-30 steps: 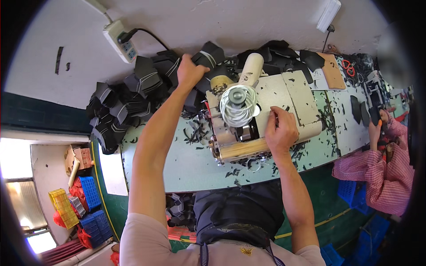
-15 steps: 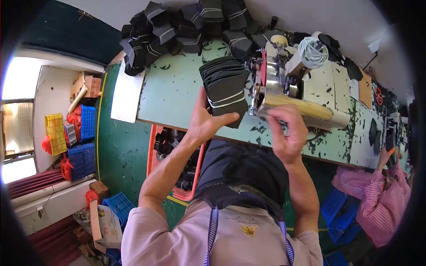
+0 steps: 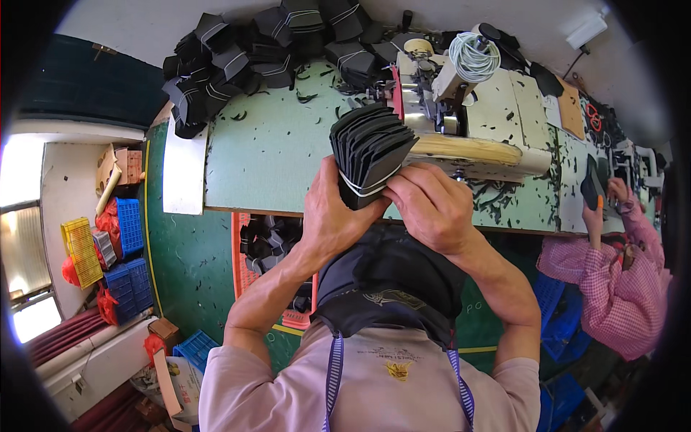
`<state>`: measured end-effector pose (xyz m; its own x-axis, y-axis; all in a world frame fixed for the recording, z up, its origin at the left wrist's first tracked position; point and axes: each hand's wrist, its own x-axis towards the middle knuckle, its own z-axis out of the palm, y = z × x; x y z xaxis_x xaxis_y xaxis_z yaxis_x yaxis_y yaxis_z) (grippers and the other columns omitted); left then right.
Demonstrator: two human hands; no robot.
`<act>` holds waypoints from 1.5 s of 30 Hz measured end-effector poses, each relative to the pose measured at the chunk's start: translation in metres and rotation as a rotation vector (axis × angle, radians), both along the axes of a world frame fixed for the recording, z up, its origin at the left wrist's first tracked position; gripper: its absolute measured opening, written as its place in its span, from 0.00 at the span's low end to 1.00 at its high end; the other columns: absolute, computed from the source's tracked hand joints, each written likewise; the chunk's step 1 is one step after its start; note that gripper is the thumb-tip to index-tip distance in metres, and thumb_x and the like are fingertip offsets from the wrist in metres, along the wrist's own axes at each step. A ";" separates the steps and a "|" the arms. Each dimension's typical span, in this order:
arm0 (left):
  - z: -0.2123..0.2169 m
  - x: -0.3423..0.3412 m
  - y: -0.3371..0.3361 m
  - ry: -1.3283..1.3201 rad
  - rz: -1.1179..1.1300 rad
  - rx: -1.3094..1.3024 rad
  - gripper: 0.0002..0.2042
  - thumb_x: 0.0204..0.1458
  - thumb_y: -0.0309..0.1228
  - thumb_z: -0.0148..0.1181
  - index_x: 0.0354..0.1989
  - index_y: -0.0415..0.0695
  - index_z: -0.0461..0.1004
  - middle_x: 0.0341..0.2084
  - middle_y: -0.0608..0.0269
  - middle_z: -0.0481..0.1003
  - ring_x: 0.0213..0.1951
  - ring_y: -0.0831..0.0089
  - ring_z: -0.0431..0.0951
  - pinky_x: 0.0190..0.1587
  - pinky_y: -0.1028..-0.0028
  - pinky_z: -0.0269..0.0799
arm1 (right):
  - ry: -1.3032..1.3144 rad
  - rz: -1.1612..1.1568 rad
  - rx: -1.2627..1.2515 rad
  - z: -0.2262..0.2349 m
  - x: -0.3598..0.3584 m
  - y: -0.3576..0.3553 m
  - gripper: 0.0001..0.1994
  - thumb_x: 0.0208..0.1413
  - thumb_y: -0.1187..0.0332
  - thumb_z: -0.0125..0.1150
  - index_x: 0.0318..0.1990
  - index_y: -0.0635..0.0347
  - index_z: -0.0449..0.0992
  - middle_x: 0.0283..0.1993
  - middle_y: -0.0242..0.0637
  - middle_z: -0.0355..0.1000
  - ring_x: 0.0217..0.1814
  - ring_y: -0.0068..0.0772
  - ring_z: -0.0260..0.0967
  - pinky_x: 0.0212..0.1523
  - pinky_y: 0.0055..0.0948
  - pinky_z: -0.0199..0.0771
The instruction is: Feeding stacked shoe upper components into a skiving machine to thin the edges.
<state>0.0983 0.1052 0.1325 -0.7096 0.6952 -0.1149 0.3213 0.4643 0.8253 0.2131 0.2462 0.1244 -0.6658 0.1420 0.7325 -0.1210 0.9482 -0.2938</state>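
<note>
A thick bundle of dark grey flat pieces [image 3: 371,144] stands upright over the table's near edge, its upper ends fanned apart. White elastic bands [image 3: 366,189] run round its lower part. My left hand [image 3: 335,219] grips the bundle from the left and below, thumb across its front. Closed fingers of my right hand [image 3: 434,209] pinch the bands at the bundle's lower right edge; the fingertips are partly hidden. Just beyond my right hand is a sewing machine [image 3: 497,147] with a pale wooden strip along its front.
Several banded dark bundles [image 3: 230,61] are heaped at the table's back left. Dark scraps litter the green tabletop [image 3: 266,158]. A red crate [image 3: 240,252] of dark pieces stands under the table. At the far right, a co-worker in a pink checked sleeve [image 3: 612,302] handles a dark piece.
My right hand has moved left from beside the machine onto the bundle's bands. The bundle has tilted, and its upper ends have fanned out more. The view has shifted slightly.
</note>
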 end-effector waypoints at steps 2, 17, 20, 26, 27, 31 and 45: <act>0.000 0.002 0.001 0.081 -0.004 -0.016 0.31 0.38 0.33 0.75 0.50 0.36 0.65 0.42 0.47 0.77 0.43 0.55 0.80 0.47 0.61 0.74 | -0.034 -0.028 0.033 -0.002 0.002 -0.002 0.10 0.41 0.73 0.65 0.35 0.60 0.78 0.37 0.33 0.74 0.35 0.33 0.75 0.31 0.29 0.75; -0.004 0.004 -0.001 0.312 -0.132 -0.009 0.32 0.38 0.31 0.71 0.52 0.32 0.64 0.35 0.45 0.75 0.42 0.45 0.75 0.45 0.56 0.71 | -0.105 0.118 -0.229 -0.003 0.013 -0.010 0.05 0.44 0.69 0.64 0.30 0.54 0.78 0.34 0.31 0.71 0.36 0.38 0.67 0.36 0.34 0.68; -0.001 0.001 0.005 -0.014 -0.082 -0.105 0.31 0.40 0.33 0.71 0.51 0.32 0.64 0.38 0.41 0.76 0.45 0.46 0.77 0.48 0.59 0.71 | -0.156 0.193 -0.538 -0.011 0.018 -0.015 0.04 0.47 0.68 0.60 0.28 0.57 0.76 0.32 0.33 0.69 0.34 0.40 0.61 0.38 0.35 0.64; -0.026 -0.035 -0.025 -0.951 -0.384 -0.091 0.42 0.31 0.31 0.77 0.60 0.35 0.66 0.48 0.55 0.76 0.52 0.67 0.74 0.59 0.69 0.66 | -0.085 0.829 -2.222 -0.031 0.047 0.001 0.11 0.56 0.66 0.52 0.22 0.57 0.71 0.20 0.29 0.60 0.23 0.33 0.53 0.36 0.30 0.59; -0.022 -0.042 -0.024 -0.961 -0.385 -0.088 0.42 0.31 0.31 0.77 0.60 0.35 0.66 0.48 0.55 0.76 0.52 0.67 0.74 0.59 0.69 0.66 | -0.297 0.684 -2.039 -0.023 0.051 0.004 0.11 0.56 0.67 0.52 0.22 0.58 0.71 0.18 0.29 0.61 0.20 0.30 0.53 0.31 0.30 0.57; -0.003 -0.051 -0.007 -0.587 -1.032 -0.577 0.41 0.31 0.36 0.75 0.61 0.46 0.68 0.45 0.55 0.78 0.50 0.65 0.76 0.57 0.68 0.67 | -0.680 0.329 -0.963 -0.013 0.066 0.009 0.10 0.54 0.69 0.55 0.23 0.60 0.73 0.17 0.36 0.66 0.16 0.29 0.61 0.20 0.33 0.60; -0.075 0.037 -0.026 -1.383 0.049 0.232 0.32 0.39 0.24 0.70 0.57 0.35 0.67 0.44 0.54 0.77 0.46 0.61 0.79 0.56 0.65 0.72 | -0.149 -0.747 -1.174 -0.127 0.107 0.045 0.08 0.65 0.68 0.52 0.40 0.65 0.73 0.46 0.51 0.76 0.47 0.43 0.74 0.47 0.38 0.73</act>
<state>0.1352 0.0794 0.0577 -0.1417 0.7726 -0.6189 -0.8160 0.2628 0.5149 0.3203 0.2916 -0.0027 -0.2216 0.9665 -0.1297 0.3998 -0.0312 -0.9161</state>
